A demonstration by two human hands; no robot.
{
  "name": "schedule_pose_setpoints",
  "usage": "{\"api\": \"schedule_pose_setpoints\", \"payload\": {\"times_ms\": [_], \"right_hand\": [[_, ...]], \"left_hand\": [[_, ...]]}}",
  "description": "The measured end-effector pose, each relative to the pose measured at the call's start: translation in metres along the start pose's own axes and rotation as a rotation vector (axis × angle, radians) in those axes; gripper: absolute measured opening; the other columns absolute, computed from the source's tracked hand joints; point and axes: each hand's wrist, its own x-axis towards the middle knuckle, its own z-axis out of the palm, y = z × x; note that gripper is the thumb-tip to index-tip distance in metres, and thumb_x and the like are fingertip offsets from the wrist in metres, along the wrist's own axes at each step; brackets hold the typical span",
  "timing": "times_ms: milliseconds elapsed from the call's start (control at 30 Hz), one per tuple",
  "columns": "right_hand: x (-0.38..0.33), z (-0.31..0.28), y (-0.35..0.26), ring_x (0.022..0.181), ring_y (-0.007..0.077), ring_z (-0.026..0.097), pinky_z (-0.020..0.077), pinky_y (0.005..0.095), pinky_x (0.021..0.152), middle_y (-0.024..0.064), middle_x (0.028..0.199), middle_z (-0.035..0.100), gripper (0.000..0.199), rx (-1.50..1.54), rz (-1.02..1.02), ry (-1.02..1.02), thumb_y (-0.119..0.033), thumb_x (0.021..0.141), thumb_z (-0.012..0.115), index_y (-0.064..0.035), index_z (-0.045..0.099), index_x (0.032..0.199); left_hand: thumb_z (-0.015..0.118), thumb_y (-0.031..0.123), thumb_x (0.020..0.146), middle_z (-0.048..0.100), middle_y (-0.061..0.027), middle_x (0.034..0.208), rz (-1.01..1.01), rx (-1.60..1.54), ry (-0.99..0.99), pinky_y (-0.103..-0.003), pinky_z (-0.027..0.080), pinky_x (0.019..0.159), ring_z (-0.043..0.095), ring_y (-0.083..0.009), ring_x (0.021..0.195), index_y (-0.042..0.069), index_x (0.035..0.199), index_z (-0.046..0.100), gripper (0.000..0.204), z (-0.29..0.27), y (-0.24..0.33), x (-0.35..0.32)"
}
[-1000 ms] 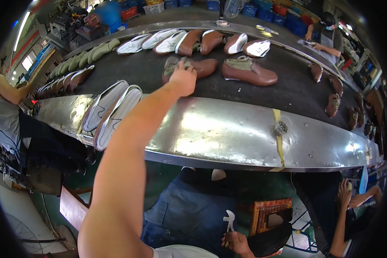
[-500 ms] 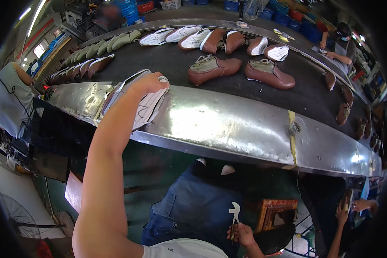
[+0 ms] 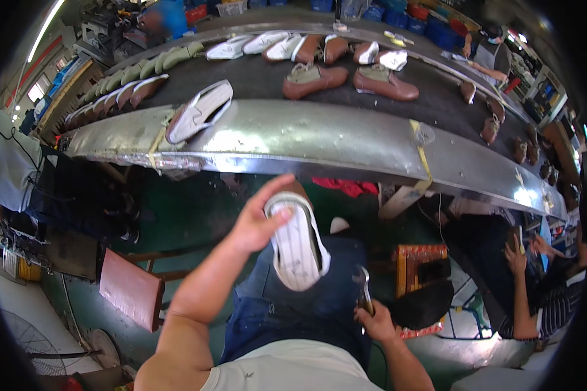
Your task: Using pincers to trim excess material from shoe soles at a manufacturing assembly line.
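Shoe (image 3: 306, 257) up above the blue trousers (image 3: 261, 313), white underside showing, brown end pointing toward the bench (image 3: 326, 124)! The left hand (image 3: 257, 225) has it near that brown end, half closed around it, thumb across the white, the other fingers partly hidden. And over here, the right hand (image 3: 375, 319) is curled snugly round the handle of a tool (image 3: 364, 280), metal head pointing forward, well apart from the shoe. Up on the bench's shiny edge, one upturned shoe (image 3: 201, 112) lies at a slant; beyond, two brown shoes (image 3: 323, 81) sit upright on the dark belt (image 3: 254, 85).
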Motion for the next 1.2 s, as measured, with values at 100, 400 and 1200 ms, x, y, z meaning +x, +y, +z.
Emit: {"api": "schedule_pose_setpoints", "payload": {"times_ms": [100, 400, 1200], "right_hand": [[-0.014, 0.007, -0.033, 0.072, 0.0138, 0.065, 0.0524, 0.0299, 0.068, 0.0059, 0.080, 0.068, 0.027, 0.201, -0.042, 0.001, -0.020, 0.100, 0.061, 0.0014, 0.064, 0.116], [-0.034, 0.009, -0.108, 0.073, 0.0134, 0.064, 0.0529, 0.0298, 0.072, 0.0066, 0.087, 0.070, 0.026, 0.033, -0.099, -0.257, -0.022, 0.102, 0.060, -0.0015, 0.064, 0.117], [0.025, 0.023, -0.088, 0.085, 0.0435, 0.066, 0.0536, 0.0493, 0.074, 0.0239, 0.097, 0.066, 0.021, -0.566, -0.488, 0.041, -0.016, 0.097, 0.063, 0.0015, 0.059, 0.108]], "left_hand": [[0.071, 0.007, 0.095, 0.067, -0.0074, 0.118, -0.125, -0.198, -0.004, -0.032, 0.049, 0.100, 0.062, -0.0148, 0.109, 0.010, 0.156, 0.038, 0.070, 0.029, -0.068, -0.056], [0.067, 0.025, 0.098, 0.036, -0.0172, 0.148, -0.221, 0.273, -0.088, -0.040, 0.029, 0.119, 0.037, -0.0306, 0.141, 0.011, 0.152, 0.037, 0.063, 0.048, -0.098, -0.092], [0.067, 0.008, 0.097, 0.050, -0.0127, 0.146, -0.115, 0.446, -0.019, -0.036, 0.037, 0.115, 0.047, -0.0244, 0.138, 0.005, 0.138, 0.055, 0.043, 0.019, -0.100, -0.081]]}}
